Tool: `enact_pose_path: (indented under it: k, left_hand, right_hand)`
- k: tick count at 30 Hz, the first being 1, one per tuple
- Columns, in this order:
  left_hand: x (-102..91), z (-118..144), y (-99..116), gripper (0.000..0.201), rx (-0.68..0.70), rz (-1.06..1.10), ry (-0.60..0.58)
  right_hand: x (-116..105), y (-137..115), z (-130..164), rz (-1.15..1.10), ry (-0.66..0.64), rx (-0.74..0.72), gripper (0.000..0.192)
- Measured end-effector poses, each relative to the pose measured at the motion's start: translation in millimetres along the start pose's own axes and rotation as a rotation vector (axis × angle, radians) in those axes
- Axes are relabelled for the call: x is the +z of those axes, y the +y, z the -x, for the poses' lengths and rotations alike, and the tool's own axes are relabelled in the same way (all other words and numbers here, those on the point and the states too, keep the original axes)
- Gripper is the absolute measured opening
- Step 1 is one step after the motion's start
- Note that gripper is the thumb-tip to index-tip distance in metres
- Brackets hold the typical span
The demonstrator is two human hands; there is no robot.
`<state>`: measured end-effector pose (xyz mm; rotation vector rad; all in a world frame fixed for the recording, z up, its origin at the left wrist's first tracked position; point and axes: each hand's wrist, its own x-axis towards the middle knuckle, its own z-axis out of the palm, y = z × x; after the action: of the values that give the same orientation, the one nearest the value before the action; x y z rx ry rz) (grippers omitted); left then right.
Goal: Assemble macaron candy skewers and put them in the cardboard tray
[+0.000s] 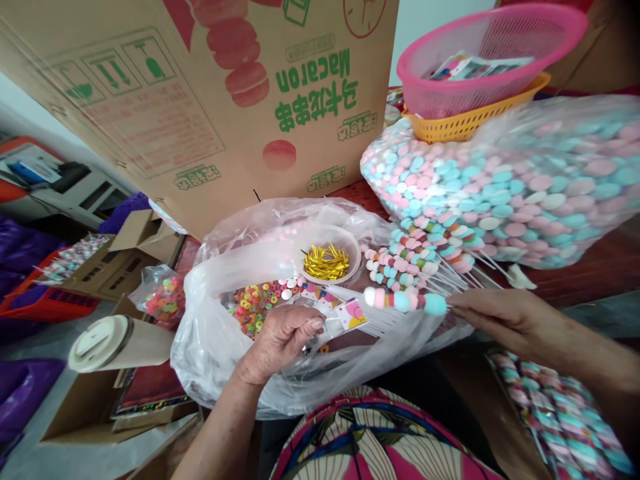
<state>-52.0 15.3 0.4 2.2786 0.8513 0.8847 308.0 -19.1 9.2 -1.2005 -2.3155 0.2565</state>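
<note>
Reading across the big cardboard box (200, 100) at the far left, the green word "Macaron" shows upside down, with green Chinese characters under it that I cannot make out, pink macaron drawings beside them, and handling symbols printed on its left face.

The right hand (505, 317) holds a candy skewer (405, 300) by its stick, the fingers (467, 301) pressed together around the thin stick just right of the last blue piece. The skewer lies level, pointing left, over the open clear plastic bag (225, 333) in the middle of the counter (600, 267).

The left hand (283, 337) is curled inside the bag's mouth, its fingers (313, 325) pinching the near end of a clear wrapper sleeve (345, 315) with a pink and yellow printed patch; any writing on the patch is too small to read. The skewer's tip sits just right of the sleeve's end, touching or nearly so.

Inside the bag lie coloured ring candies (253, 303) and a small white bowl (350, 243) of gold twist ties (326, 262). A pile of finished skewers (420, 257) rests just beyond, against a large bag of pink and blue candies (525, 187). A pink basket (495, 53) sits in a yellow basket (465, 123) at the far right. A lidded paper cup (115, 343) lies at the near left.
</note>
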Motion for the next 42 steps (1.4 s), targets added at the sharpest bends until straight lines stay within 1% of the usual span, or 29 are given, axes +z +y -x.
enact_pose_path:
  k: [1, 3, 5, 6, 10, 13, 17, 19, 21, 23, 27, 30, 33, 39, 42]
  left_hand:
    - [-0.6, 0, 1, 0.029, 0.012, 0.002, 0.008]
    - [-1.0, 0, 1, 0.028, 0.021, -0.001, 0.02]
    - [-0.3, 0, 2, 0.028, 0.007, -0.008, 0.026]
    - [0.3, 0, 2, 0.027, -0.001, -0.009, 0.031]
    - [2.9, 0, 1, 0.021, -0.024, -0.004, 0.086]
    - [3.0, 1, -2, 0.022, -0.06, -0.073, 0.109]
    - [2.2, 3, -3, 0.029, -0.093, -0.3, 0.031]
    - [2.5, 3, -1, 0.03, -0.097, -0.363, -0.007]
    - [3.4, 3, 2, 0.031, -0.096, -0.351, -0.04]
    - [4.5, 3, 4, 0.032, -0.086, -0.295, -0.046]
    - [4.5, 4, 3, 0.029, -0.054, -0.173, 0.028]
    - [2.9, 6, 1, 0.027, -0.05, -0.094, 0.048]
    - [3.1, 6, 1, 0.026, -0.038, -0.059, 0.052]
    - [5.9, 3, 3, 0.027, -0.039, -0.059, 0.057]
    - [4.7, 2, 4, 0.031, -0.004, -0.057, 0.034]
  right_hand:
    - [1, 2, 1, -0.008, 0.023, 0.011, 0.023]
    - [4, 3, 3, -0.031, 0.066, -0.027, 0.022]
    - [8, 1, 4, 0.033, 0.155, -0.055, 0.021]
    - [10, 0, 5, 0.078, 0.178, -0.072, 0.021]
    - [18, -11, 7, 0.255, 0.171, -0.123, 0.025]
    - [19, -16, 12, 0.338, 0.181, -0.166, 0.028]
    - [17, -15, 19, 0.411, 0.157, -0.205, 0.035]
    - [17, -13, 22, 0.456, 0.151, -0.214, 0.038]
    - [18, -13, 23, 0.478, 0.159, -0.21, 0.039]
    - [20, -13, 23, 0.451, 0.173, -0.191, 0.039]
    - [22, -13, 23, 0.264, 0.188, -0.17, 0.034]
    - [20, -11, 21, 0.196, 0.242, -0.137, 0.032]
    - [19, -11, 20, 0.209, 0.269, -0.099, 0.032]
    - [25, -15, 21, 0.296, 0.243, -0.13, 0.026]
    - [25, -12, 23, 0.271, 0.24, -0.105, 0.029]
